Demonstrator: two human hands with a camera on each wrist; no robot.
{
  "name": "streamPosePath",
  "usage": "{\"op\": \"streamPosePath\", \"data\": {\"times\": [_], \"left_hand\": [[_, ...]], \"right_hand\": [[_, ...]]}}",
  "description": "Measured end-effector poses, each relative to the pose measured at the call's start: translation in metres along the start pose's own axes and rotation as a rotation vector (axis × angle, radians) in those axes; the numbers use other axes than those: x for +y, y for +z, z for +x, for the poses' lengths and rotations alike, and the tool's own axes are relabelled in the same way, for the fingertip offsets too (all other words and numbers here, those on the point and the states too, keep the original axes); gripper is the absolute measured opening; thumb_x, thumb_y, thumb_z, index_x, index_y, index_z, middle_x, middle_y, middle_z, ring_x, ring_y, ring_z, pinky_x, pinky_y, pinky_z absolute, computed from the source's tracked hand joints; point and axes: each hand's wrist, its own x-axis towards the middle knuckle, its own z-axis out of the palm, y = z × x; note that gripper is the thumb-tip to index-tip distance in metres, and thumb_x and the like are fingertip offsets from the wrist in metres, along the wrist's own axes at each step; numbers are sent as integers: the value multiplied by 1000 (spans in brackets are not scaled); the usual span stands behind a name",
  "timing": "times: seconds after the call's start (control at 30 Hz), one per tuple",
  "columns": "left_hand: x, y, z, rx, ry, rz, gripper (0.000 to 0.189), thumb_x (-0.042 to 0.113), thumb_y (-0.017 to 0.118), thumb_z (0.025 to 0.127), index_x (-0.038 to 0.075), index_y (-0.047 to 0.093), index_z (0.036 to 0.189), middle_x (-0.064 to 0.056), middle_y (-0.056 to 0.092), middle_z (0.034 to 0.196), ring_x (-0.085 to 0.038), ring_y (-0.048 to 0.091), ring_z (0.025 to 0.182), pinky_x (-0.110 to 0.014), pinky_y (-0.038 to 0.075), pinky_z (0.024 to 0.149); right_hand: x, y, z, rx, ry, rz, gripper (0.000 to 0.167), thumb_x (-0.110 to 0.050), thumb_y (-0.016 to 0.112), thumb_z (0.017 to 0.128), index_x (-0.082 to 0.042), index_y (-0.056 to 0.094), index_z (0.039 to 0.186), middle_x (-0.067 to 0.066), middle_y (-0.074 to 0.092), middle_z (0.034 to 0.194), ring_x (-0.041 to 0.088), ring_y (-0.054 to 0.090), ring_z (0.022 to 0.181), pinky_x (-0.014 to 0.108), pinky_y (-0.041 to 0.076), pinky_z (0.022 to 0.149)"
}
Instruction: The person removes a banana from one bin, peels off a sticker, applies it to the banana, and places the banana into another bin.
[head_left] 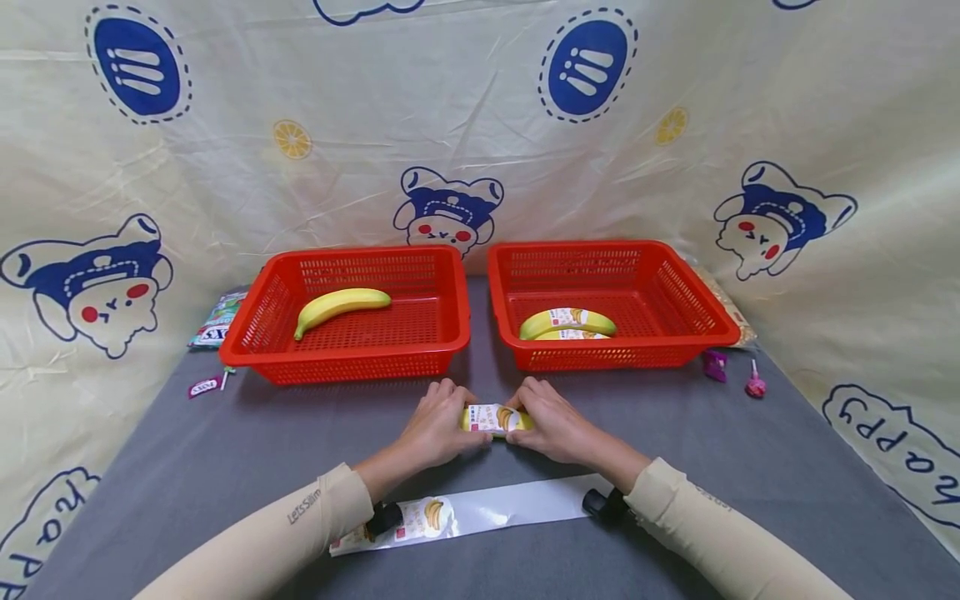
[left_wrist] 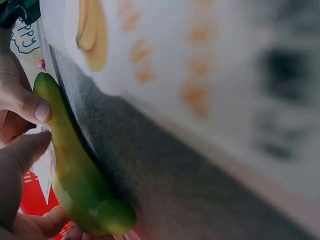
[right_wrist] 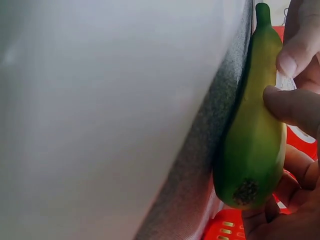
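Note:
A yellow-green banana lies crosswise in front of me on the grey cloth. A white printed label is wrapped over its middle. My left hand grips one end of it, thumb on the near side and fingers on the far side. The other end is held the same way by my right hand. Both thumbs press at the near edge of the label, as the right wrist view shows. Below my wrists lies a shiny white label strip, with banana labels on its left part.
A red basket at the back left holds one plain banana. Its twin basket on the right holds two labelled bananas. Snack bags and small candies lie beside the baskets. A printed curtain hangs behind.

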Motion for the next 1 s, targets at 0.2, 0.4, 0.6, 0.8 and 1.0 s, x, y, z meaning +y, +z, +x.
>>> {"op": "streamPosePath", "data": {"times": [0.2, 0.4, 0.6, 0.8, 1.0], "left_hand": [[0, 0, 4, -33, -26, -67, 39, 29, 77, 73, 8, 67, 105, -5, 55, 93, -18, 44, 89, -30, 36, 76], [0, -1, 5, -33, -25, -130, 40, 28, 77, 73, 8, 67, 106, -5, 56, 93, -17, 44, 89, -30, 35, 77], [0, 0, 7, -48, -54, -167, 41, 30, 77, 74, 7, 67, 106, -5, 55, 93, -18, 44, 89, -32, 36, 78], [-3, -3, 9, -99, -133, -331, 32, 22, 74, 79, 8, 68, 106, -7, 56, 98, -21, 45, 95, -34, 38, 81], [-9, -8, 8, -138, -66, -395, 30, 8, 67, 79, 5, 69, 109, -10, 58, 98, -21, 49, 93, -31, 38, 78]], "right_hand": [[1, 0, 1, -10, 24, 19, 36, -23, 81, 72, -12, 62, 100, -3, 52, 95, 11, 44, 90, 26, 39, 76], [0, -1, 4, -16, 92, 78, 33, -27, 80, 73, -15, 61, 98, -3, 53, 95, 12, 45, 89, 28, 42, 77], [-1, 3, 10, -45, 132, 79, 36, -37, 76, 76, -14, 64, 101, -2, 54, 93, 11, 46, 86, 27, 42, 73], [-1, 3, 12, -60, 102, 91, 30, -33, 75, 78, -13, 65, 99, -2, 54, 92, 12, 45, 86, 28, 40, 74], [-2, 3, 11, -64, 95, 112, 29, -31, 74, 79, -13, 64, 99, -2, 53, 94, 12, 45, 89, 29, 40, 78]]}}
